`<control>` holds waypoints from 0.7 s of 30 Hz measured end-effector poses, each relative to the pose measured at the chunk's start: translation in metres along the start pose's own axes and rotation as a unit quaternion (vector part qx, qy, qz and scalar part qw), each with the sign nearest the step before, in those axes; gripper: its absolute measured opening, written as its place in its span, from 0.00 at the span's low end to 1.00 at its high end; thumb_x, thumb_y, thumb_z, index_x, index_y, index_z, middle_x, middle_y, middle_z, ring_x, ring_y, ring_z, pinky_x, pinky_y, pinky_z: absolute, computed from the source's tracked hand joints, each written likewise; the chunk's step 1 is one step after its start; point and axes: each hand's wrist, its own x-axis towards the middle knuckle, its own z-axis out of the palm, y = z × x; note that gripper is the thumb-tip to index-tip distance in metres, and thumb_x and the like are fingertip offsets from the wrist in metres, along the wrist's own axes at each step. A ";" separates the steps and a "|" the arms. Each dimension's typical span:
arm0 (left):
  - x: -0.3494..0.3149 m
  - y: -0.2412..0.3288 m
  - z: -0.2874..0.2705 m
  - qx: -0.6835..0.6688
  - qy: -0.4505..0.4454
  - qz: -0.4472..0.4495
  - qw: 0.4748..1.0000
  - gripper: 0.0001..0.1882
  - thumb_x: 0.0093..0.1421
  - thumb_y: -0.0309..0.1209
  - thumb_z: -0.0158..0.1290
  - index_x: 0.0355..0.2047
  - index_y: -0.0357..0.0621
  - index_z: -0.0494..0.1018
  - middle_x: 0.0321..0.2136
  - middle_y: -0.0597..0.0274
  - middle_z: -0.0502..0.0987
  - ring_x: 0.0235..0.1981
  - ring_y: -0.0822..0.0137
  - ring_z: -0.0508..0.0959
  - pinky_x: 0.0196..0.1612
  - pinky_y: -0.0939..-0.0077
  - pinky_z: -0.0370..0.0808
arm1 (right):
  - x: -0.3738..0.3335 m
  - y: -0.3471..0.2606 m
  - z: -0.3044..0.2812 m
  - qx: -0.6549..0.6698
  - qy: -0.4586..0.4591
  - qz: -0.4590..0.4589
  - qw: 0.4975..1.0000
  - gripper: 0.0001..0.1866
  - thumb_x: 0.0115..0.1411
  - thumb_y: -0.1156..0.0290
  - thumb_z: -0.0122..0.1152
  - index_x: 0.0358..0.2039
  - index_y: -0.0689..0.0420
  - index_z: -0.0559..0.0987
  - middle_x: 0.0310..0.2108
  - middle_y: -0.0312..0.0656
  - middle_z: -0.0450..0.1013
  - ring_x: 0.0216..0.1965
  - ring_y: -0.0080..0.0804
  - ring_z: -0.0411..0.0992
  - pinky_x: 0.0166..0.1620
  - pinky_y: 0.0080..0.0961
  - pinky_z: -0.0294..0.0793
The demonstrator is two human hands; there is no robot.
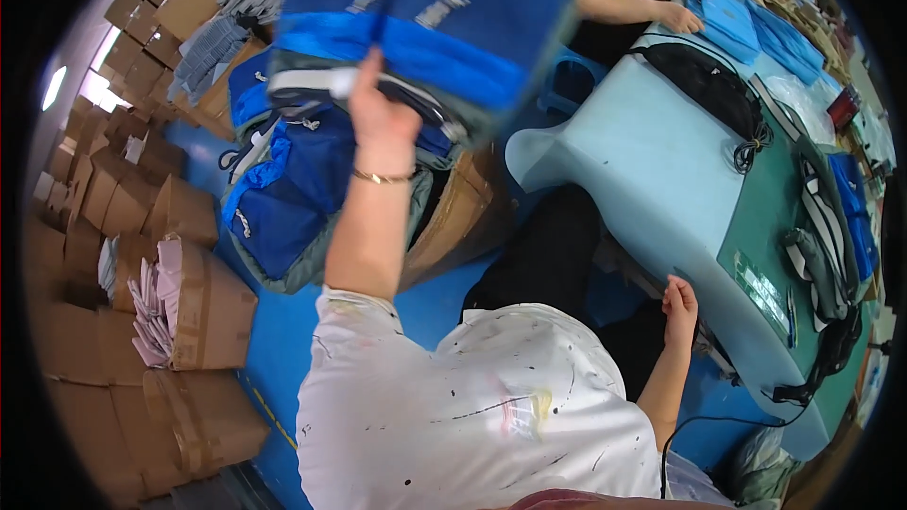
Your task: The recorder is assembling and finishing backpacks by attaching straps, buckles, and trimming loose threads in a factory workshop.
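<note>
My left hand (383,118), arm stretched forward, is closed on the lower edge of a blue backpack (425,0) with a bright blue band and grey-green trim. The backpack is lifted and slightly blurred, and its top runs out of view. Beneath it, more blue backpacks (307,165) are heaped at a cardboard box (463,217). My right hand (678,310) hangs by the near edge of the table, its fingers curled in with nothing visible in them.
At right, the pale blue and green work table (652,142) holds a black bag (704,85), a coiled cord (753,147) and a grey-and-blue backpack (822,236). A co-worker's hand (680,17) touches blue fabric at the far end. Cardboard boxes (203,312) are stacked at left.
</note>
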 end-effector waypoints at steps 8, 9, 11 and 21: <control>0.152 0.154 -0.057 0.099 0.099 0.171 0.975 0.20 0.61 0.40 0.49 0.47 0.39 0.69 0.49 0.49 0.73 0.50 0.48 0.72 0.57 0.48 0.65 | -0.006 0.021 0.011 -0.041 -0.003 0.051 0.998 0.08 0.62 0.68 0.57 0.40 0.55 0.79 0.25 0.26 0.68 0.24 0.11 0.63 0.26 0.09 0.59; 0.174 0.169 -0.093 0.123 0.108 0.171 0.972 0.20 0.62 0.41 0.46 0.47 0.38 0.69 0.49 0.47 0.73 0.50 0.45 0.72 0.58 0.45 0.63 | -0.007 0.021 0.014 -0.045 -0.015 0.055 0.997 0.08 0.62 0.68 0.57 0.40 0.55 0.79 0.25 0.25 0.68 0.24 0.11 0.63 0.27 0.09 0.59; 0.197 0.186 -0.161 0.107 0.166 0.061 0.978 0.20 0.64 0.40 0.43 0.48 0.38 0.69 0.51 0.48 0.72 0.52 0.45 0.71 0.57 0.44 0.64 | -0.009 0.018 0.021 -0.044 -0.009 0.053 0.998 0.08 0.62 0.68 0.57 0.40 0.54 0.79 0.25 0.25 0.69 0.24 0.11 0.63 0.27 0.09 0.59; 0.194 0.155 -0.161 0.117 0.285 0.070 0.949 0.16 0.61 0.30 0.42 0.45 0.35 0.72 0.48 0.48 0.74 0.50 0.50 0.74 0.56 0.53 0.67 | -0.017 -0.006 0.007 -0.120 0.001 0.040 0.992 0.09 0.62 0.67 0.57 0.41 0.54 0.78 0.27 0.27 0.70 0.26 0.13 0.65 0.28 0.11 0.62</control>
